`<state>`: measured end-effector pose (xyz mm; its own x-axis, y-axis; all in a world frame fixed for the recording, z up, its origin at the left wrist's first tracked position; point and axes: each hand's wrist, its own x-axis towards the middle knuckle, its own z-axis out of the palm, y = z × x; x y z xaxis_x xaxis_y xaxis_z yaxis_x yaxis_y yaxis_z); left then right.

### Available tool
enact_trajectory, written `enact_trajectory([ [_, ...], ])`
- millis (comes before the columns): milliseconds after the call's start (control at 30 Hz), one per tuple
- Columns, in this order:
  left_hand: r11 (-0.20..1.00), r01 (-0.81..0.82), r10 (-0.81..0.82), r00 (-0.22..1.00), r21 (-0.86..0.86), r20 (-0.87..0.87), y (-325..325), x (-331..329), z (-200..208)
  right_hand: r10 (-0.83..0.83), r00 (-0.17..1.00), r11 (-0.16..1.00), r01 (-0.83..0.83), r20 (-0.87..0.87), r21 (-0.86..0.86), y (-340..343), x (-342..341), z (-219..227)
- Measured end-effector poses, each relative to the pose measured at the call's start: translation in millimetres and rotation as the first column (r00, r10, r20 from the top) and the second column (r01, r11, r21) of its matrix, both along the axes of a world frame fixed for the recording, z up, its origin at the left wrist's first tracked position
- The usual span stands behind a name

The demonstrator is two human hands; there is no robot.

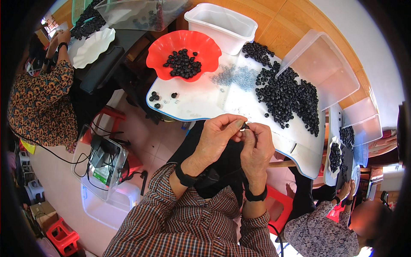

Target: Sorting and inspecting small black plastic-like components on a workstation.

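My left hand (215, 140) and my right hand (257, 149) meet just off the near edge of the white table (192, 103). Fingertips of both pinch one small black round part (244, 126), mostly covered by the fingers. Beyond them on the tabletop spreads a large heap of similar black parts (287, 96). Left of that heap lies a patch of small clear pieces (244, 78). A red wavy-rimmed bowl (156, 53) holds a group of black parts at the far left of the table. Several loose black parts (155, 97) sit near the table's left corner.
A white tub (220, 21) and a translucent bin (323, 68), tipped toward the heap, stand at the back. Co-workers sit at left (43, 103) and lower right (325, 227). A clear box of cables (100, 162) sits by a red stool (112, 118) to my left.
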<state>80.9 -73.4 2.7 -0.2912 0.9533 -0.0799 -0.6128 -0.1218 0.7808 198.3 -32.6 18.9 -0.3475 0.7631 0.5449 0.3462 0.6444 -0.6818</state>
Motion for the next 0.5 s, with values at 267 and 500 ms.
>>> enact_trajectory([
  [267, 0.999, -0.040, 0.040, 0.994, 0.002, -0.097, -1.4, 1.9, 1.8, -0.021, 0.997, 0.992, 0.011, 0.074, 0.124, -1.5, -0.8, -1.2],
  [500, 0.998, -0.060, 0.061, 0.977, 0.014, -0.206, -5.5, -1.6, 4.2, -0.014, 0.994, 0.971, -0.013, 0.109, 0.240, -6.5, -6.0, 4.4],
])
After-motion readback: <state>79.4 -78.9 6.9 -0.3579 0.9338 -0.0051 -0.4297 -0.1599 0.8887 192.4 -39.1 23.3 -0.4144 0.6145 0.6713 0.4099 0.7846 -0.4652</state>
